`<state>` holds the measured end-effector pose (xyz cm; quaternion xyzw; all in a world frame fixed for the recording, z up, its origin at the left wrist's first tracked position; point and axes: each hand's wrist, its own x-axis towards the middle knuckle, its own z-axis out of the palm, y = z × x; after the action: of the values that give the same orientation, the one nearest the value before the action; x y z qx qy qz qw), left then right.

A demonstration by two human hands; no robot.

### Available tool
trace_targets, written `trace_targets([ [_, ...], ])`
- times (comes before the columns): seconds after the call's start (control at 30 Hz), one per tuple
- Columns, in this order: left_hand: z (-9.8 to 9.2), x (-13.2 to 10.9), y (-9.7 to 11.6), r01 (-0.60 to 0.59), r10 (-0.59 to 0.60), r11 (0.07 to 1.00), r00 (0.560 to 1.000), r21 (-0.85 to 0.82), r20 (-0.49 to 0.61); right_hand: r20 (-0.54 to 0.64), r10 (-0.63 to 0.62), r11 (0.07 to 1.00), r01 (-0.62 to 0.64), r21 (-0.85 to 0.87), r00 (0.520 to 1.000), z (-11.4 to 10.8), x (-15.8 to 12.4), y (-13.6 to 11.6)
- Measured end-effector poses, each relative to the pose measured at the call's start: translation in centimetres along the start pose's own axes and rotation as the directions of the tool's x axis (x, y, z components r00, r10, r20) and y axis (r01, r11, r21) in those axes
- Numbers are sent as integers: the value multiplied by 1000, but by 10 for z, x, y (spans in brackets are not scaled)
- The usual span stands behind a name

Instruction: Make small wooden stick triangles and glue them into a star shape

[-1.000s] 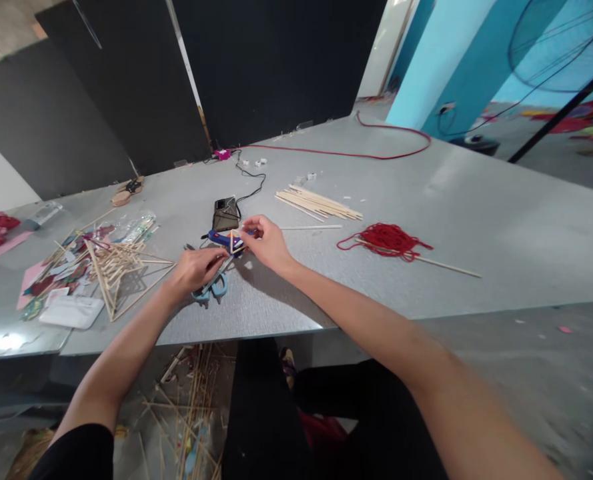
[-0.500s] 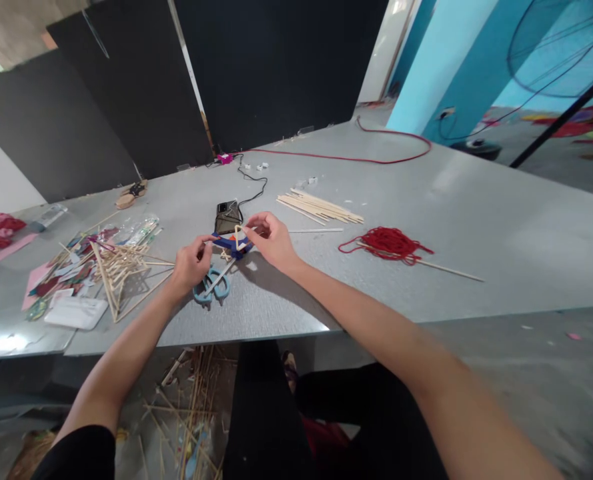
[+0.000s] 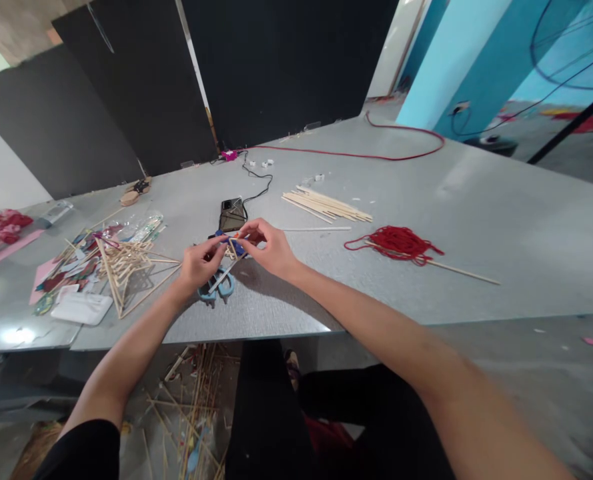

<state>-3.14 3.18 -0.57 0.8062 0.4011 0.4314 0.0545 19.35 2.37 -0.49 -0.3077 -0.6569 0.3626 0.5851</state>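
Observation:
My left hand (image 3: 201, 263) and my right hand (image 3: 271, 250) meet over the table, fingertips closed in a pinch on a small bent piece of thin wooden stick (image 3: 233, 247). Below and behind the fingers lies a blue tool (image 3: 240, 249) with an orange part, mostly covered, perhaps a glue gun. A pale strip (image 3: 223, 275) slants from it across light-blue-handled scissors (image 3: 207, 292), beside my left hand. Just beyond my fingers rests a dark phone (image 3: 232, 215).
Left of my hands are joined stick frames (image 3: 121, 307), paper scraps and a white packet (image 3: 82, 308). To the right lie loose wooden sticks (image 3: 326, 203), a long white stick (image 3: 321, 229) and red yarn (image 3: 399, 243) around a stick. Black panels (image 3: 281, 67) rise behind the table.
My left hand has moved right and up to the bent piece, which my right hand held alone. The bent piece now sits lower between both hands' fingertips.

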Motion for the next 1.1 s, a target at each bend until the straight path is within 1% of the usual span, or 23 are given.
trace_targets([
  [0.17,0,-1,1,-39,40,998,999,51,-5,-16,-7,1000,7,-26,1000,1,0,3],
  [0.4,1,-1,-2,-34,33,997,999,68,8,-33,-14,999,12,-43,999,6,-1,6],
  [0.5,0,0,-2,-58,57,992,998,111,16,-30,3,998,-4,-57,1000,8,-2,5],
  [0.6,-3,1,-1,-119,114,973,993,196,36,-47,41,998,-44,-51,998,9,-2,5],
  [0.73,-6,2,1,-231,220,916,973,328,69,-85,126,992,-125,16,988,11,1,11],
  [0.8,-8,3,2,-268,250,886,963,379,97,-71,181,982,-177,67,981,11,3,16],
  [0.87,-9,4,3,-285,255,867,959,408,126,-45,221,971,-216,107,974,12,3,19],
  [0.97,-9,4,2,-285,254,867,959,410,128,-26,222,968,-217,122,975,12,4,21],
  [1.03,-7,3,3,-250,237,890,968,382,82,-22,219,968,-214,129,976,12,5,20],
  [1.1,-4,2,5,-176,185,929,983,326,5,-18,224,965,-219,146,974,11,5,20],
])
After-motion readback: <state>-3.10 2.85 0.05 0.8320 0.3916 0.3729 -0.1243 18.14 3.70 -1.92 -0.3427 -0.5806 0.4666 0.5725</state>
